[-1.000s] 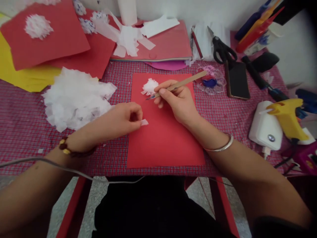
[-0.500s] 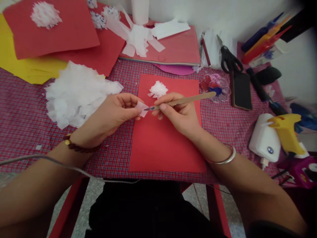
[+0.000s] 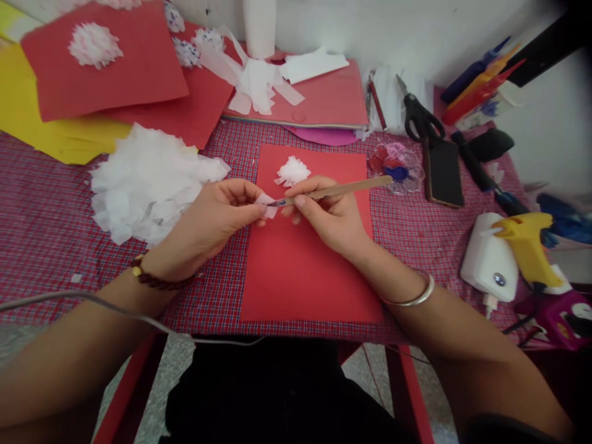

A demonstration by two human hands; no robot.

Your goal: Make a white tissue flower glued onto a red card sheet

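Note:
Between the fingertips of my left hand (image 3: 226,206) is a small white tissue paper square (image 3: 271,208), pinched and bent around a thin tip. That tip belongs to a paintbrush (image 3: 356,187) with a flat pale wooden handle, which my right hand (image 3: 330,216) grips near its dark end. Both hands hover over a red sheet (image 3: 314,277). On the sheet, just beyond my fingers, sits a small cluster of ruffled white paper (image 3: 293,171). A big heap of white tissue squares (image 3: 143,185) lies left of the sheet, partly behind my left hand.
To the right are a clear dish with paint blobs (image 3: 396,166), a phone (image 3: 443,172), scissors (image 3: 419,114), a white box (image 3: 490,259) and a yellow glue gun (image 3: 527,243). Red cards (image 3: 111,80) lie back left. A cable (image 3: 152,322) crosses my left forearm.
The tissue square has folded more closely around the brush tip, and my two hands are slightly nearer each other. The camera view has shifted a little.

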